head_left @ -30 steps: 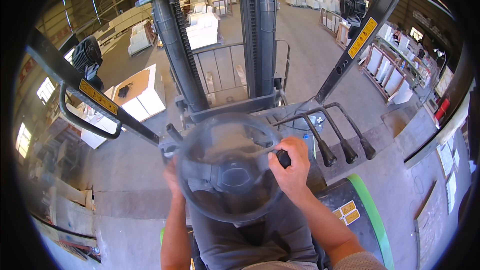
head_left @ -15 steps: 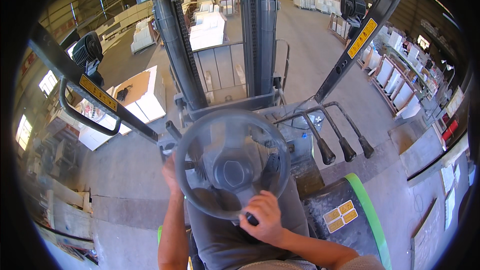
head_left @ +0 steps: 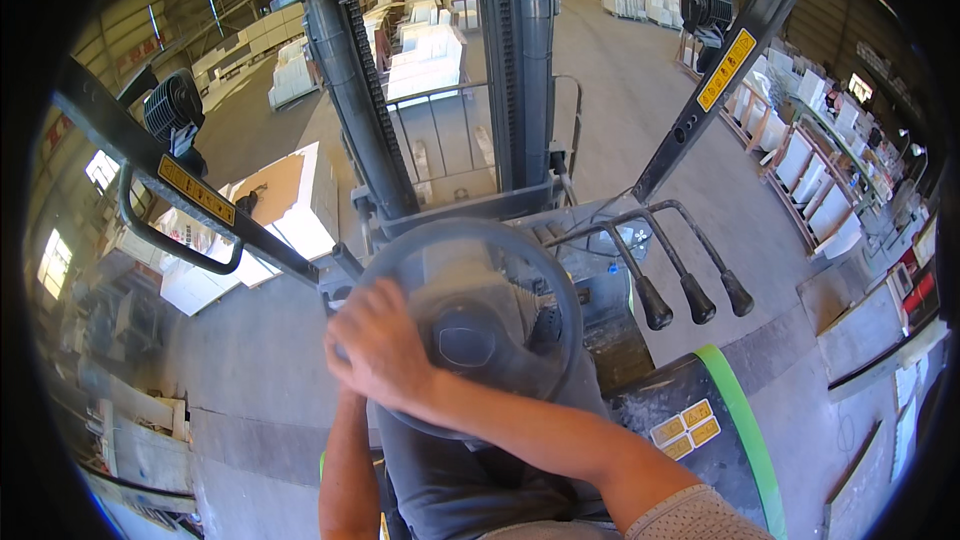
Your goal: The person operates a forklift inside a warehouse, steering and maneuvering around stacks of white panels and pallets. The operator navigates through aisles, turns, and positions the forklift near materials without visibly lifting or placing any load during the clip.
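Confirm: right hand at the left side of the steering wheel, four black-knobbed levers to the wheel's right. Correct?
Not quite: the head view shows three black-knobbed levers, not four, to the right of the steering wheel. The right hand is at the wheel's left side, as stated.

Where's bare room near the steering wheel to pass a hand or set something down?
Hand: gap between the steering wheel and the three control levers to its right. Set down: black side cover, ahead of the yellow stickers, inside the green trim; may slope. Crowded: left rim, where the right hand overlaps the left forearm.
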